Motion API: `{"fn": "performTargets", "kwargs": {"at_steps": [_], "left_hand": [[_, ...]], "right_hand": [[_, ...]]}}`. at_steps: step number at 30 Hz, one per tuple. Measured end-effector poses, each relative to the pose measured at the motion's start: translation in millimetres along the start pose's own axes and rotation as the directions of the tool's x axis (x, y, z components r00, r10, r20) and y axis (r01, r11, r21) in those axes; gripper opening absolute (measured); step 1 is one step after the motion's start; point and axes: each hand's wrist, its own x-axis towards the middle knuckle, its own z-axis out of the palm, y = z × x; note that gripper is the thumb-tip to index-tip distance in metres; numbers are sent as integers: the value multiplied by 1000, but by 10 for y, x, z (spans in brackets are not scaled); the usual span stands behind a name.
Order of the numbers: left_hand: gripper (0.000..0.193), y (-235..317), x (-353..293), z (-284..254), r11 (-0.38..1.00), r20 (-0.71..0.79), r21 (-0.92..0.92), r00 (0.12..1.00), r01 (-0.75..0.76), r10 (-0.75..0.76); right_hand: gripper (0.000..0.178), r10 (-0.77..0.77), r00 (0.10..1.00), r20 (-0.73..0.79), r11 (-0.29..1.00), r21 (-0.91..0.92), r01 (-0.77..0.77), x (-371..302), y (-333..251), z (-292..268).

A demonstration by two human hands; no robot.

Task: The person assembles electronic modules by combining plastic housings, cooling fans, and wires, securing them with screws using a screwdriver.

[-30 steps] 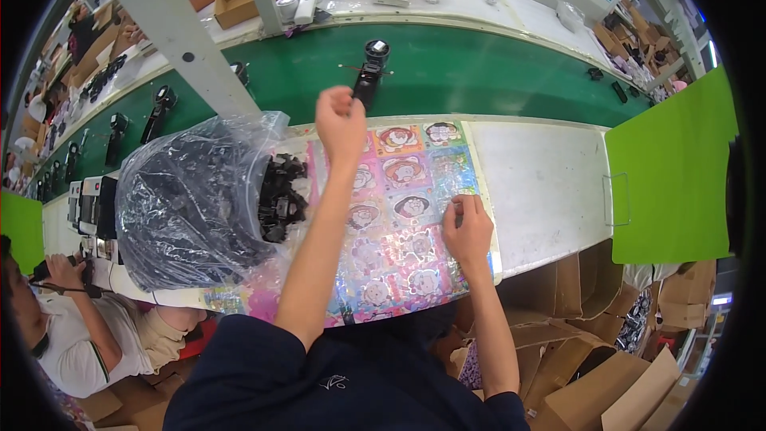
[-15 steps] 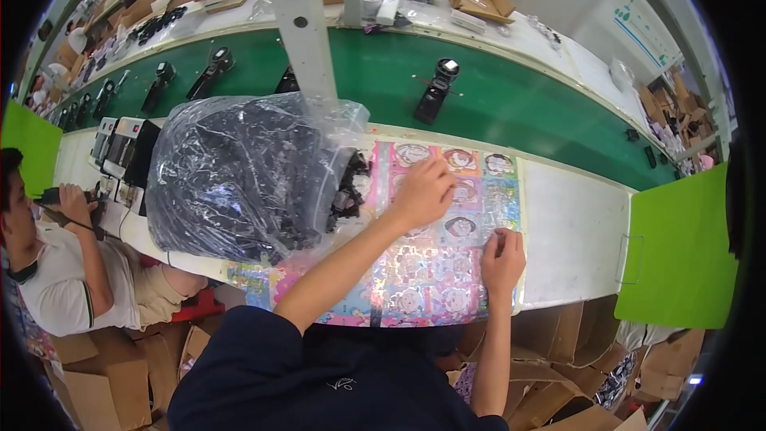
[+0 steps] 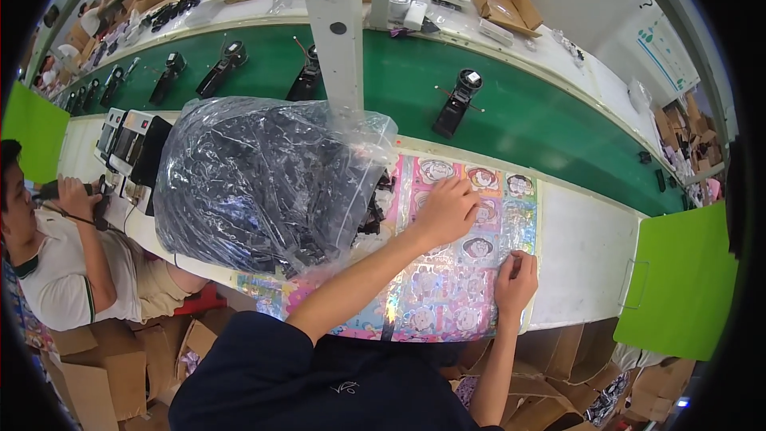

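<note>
A shiny sheet with cartoon pictures (image 3: pixel 479 248) covers the table in front of me. On its upper part rests my left hand (image 3: pixel 448 211), fingers loosely bent and nothing visible in them. Near the sheet's right edge lies my right hand (image 3: pixel 516 281), its fingers curled, with a gap at the thumb and nothing seen inside. Left of my left hand, a big clear plastic bag (image 3: pixel 255 183) holds many small black parts. Some black parts (image 3: pixel 375 211) show at the bag's mouth, their kind too small to make out.
Beyond the table runs a green conveyor belt (image 3: pixel 542 128). A black handle-shaped device with a round head and loose wires (image 3: pixel 457 104) lies on it; several similar ones are farther left. A white post (image 3: pixel 331 32) stands before the belt. Green panel (image 3: pixel 678 279) at right; seated co-worker (image 3: pixel 76 271) at left.
The whole view has shifted, so the scene appears slightly lower and farther right. Both my hands keep about the same places on the sheet.
</note>
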Motion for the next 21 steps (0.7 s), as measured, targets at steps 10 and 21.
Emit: {"fn": "performTargets", "kwargs": {"at_steps": [10, 21], "left_hand": [[6, -20, 7, 2, 1000, 13, 0, 1000, -5, 5], [7, 0, 24, -11, 1000, 15, -3, 1000, -8, 8]], "right_hand": [[8, 27, 1000, 6, 999, 18, -27, 9, -26, -13], [9, 12, 1000, -18, 1000, 26, -11, 23, -19, -30]]}}
